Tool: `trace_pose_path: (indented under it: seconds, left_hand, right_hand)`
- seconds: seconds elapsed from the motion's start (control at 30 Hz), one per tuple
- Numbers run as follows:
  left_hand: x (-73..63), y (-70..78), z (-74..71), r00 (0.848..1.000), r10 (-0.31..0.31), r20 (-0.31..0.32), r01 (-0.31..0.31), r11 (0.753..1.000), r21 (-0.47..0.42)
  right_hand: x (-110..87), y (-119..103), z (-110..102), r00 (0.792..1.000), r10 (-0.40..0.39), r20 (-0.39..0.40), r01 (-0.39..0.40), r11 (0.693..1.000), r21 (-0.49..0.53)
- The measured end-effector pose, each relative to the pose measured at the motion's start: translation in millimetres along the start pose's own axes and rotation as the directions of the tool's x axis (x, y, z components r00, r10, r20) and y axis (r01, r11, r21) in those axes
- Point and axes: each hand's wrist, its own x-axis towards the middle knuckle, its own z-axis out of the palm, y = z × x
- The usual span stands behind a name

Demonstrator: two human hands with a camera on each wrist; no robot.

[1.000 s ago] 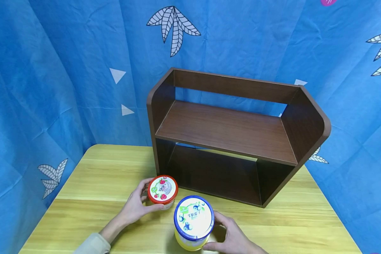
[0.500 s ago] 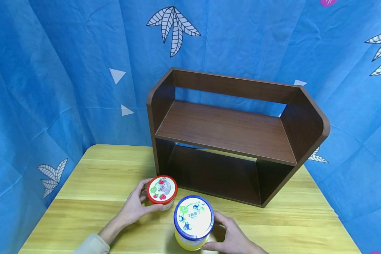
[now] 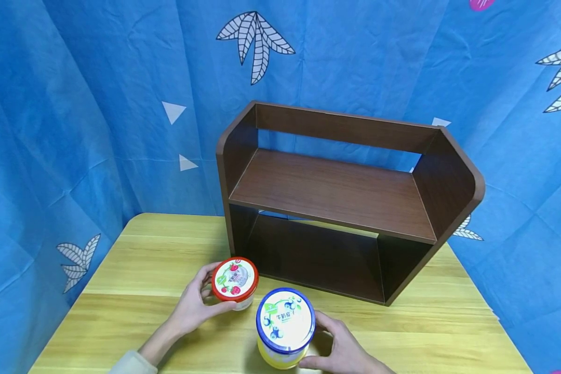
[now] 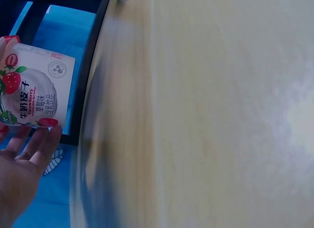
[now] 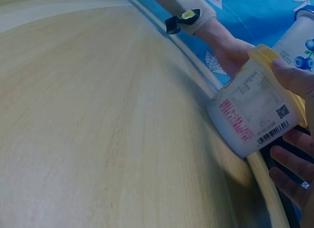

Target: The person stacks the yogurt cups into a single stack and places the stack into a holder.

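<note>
My left hand (image 3: 191,309) grips a small tub with a red lid (image 3: 235,279), thumb on its near side and fingers round the far side. Strawberry print covers the white wall of this tub (image 4: 37,86) in the left wrist view. Beside it, a blue-lidded tub (image 3: 286,320) with blueberry print stands on top of a yellow-lidded tub (image 5: 250,110). My right hand (image 3: 343,348) holds this stack from the right, its thumb (image 5: 289,78) at the yellow rim and its other fingers round the far side. The head view hides most of the lower tub.
A dark brown two-tier shelf (image 3: 332,192) stands right behind the tubs on the wooden table (image 3: 168,249). A blue cloth (image 3: 121,104) with leaf prints hangs behind the table. A small dark device (image 5: 184,21) is strapped to the left wrist.
The red-lidded tub and my left hand have shifted slightly to the left, and the tub's lid has tilted a little. My right hand and the stacked tubs have stayed put.
</note>
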Motion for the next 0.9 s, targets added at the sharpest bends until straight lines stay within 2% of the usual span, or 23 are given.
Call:
trace_pose_path:
  seconds: [0.43, 0.73, 0.9]
  left_hand:
    - [-6.8, 11.2, -2.6, 0.999, 0.035, -0.010, -0.035, 0.999, 0.001]
    - [-10.7, 21.4, -3.6, 0.995, 0.095, -0.026, -0.095, 0.995, 0.018]
    - [-14.7, 29.1, -3.7, 0.991, 0.129, -0.047, -0.128, 0.992, 0.011]
  right_hand:
    - [-0.4, 3, 1, 0.995, -0.096, -0.026, 0.096, 0.995, -0.031]
    - [-0.5, 1, 2, 0.999, -0.043, -0.020, 0.042, 0.998, -0.042]
    - [-0.5, 1, 2, 0.998, -0.058, -0.019, 0.057, 0.997, -0.044]
